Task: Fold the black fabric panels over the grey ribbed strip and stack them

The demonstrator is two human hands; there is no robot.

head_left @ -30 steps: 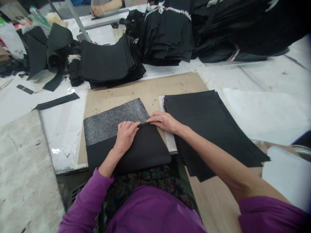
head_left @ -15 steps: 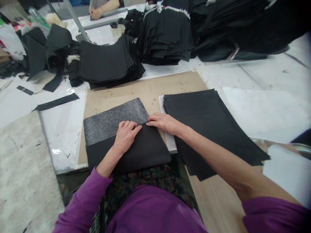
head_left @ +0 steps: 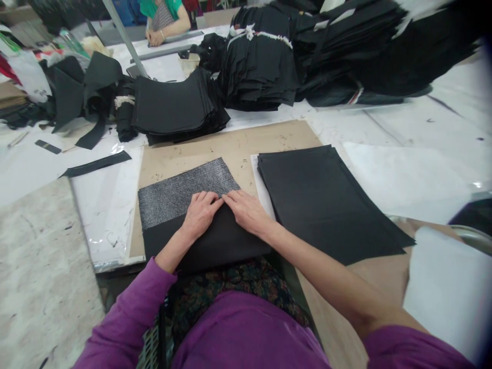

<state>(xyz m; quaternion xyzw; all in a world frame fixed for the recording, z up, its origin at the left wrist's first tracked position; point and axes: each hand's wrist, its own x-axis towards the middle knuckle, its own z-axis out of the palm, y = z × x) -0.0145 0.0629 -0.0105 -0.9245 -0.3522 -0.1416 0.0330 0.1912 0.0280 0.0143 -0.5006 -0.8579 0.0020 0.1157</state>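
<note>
In front of me lies a black fabric sheet [head_left: 226, 236] over a speckled grey piece [head_left: 184, 189], whose upper part shows beyond the black edge. My left hand [head_left: 202, 212] is closed on that edge near its middle, fingers bent over it and thumb pointing right. Close beside it, my right hand [head_left: 244, 210] pinches the same edge, its fingertips almost meeting the left thumb. What lies under the fingers is hidden. To the right of my right hand is a stack of flat black sheets [head_left: 307, 189].
Brown board [head_left: 277, 136] lies under the work. Behind it stand a black stack [head_left: 172, 105], a tied black bundle [head_left: 259, 66] and a larger black pile [head_left: 346, 51]. A black strip [head_left: 98, 164] lies at left. Another person's hands [head_left: 156, 37] rest across the table.
My right hand has moved left along the black edge, from near its right corner to beside my left hand. My left hand stays at about the same spot. The view has shifted slightly.
</note>
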